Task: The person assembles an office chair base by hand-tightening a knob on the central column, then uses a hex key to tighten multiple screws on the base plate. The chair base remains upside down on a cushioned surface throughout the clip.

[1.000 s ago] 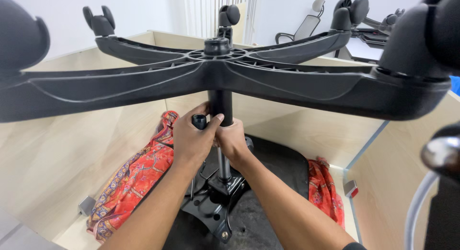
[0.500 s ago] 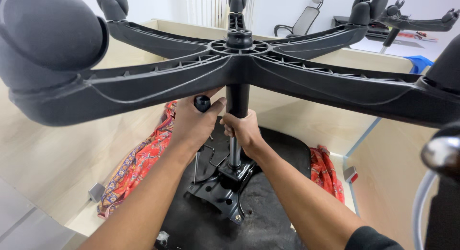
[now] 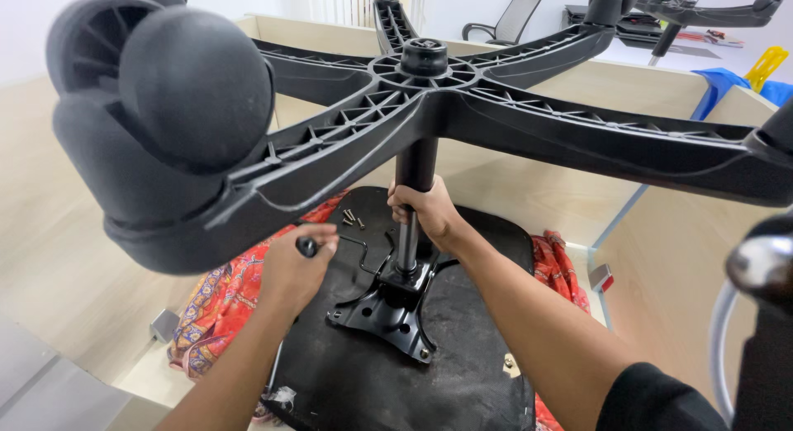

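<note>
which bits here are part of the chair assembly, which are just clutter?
In hand: right hand grips gas-lift column; left hand on lever knob; star base, mounting plate, seat underside, loose screws.
Lying about: patterned cloth, background office chair.

The big caster (image 3: 161, 109) in the upper left of the frame blocks a good chunk of the star base (image 3: 429, 92) arm behind it, and two more arms run off the top and right edges. My left hand (image 3: 293, 270) covers most of the lever knob (image 3: 307, 247), so I only see a bit of it poking out. My right hand (image 3: 425, 212) wraps the gas cylinder (image 3: 410, 233) and hides the middle of it. The seat underside (image 3: 396, 381) is cut off at the bottom edge. The screws (image 3: 351, 219) near the patterned cloth (image 3: 223, 307) are too tiny to count. The chrome thing (image 3: 760, 266) at far right is blurry and cropped.
</note>
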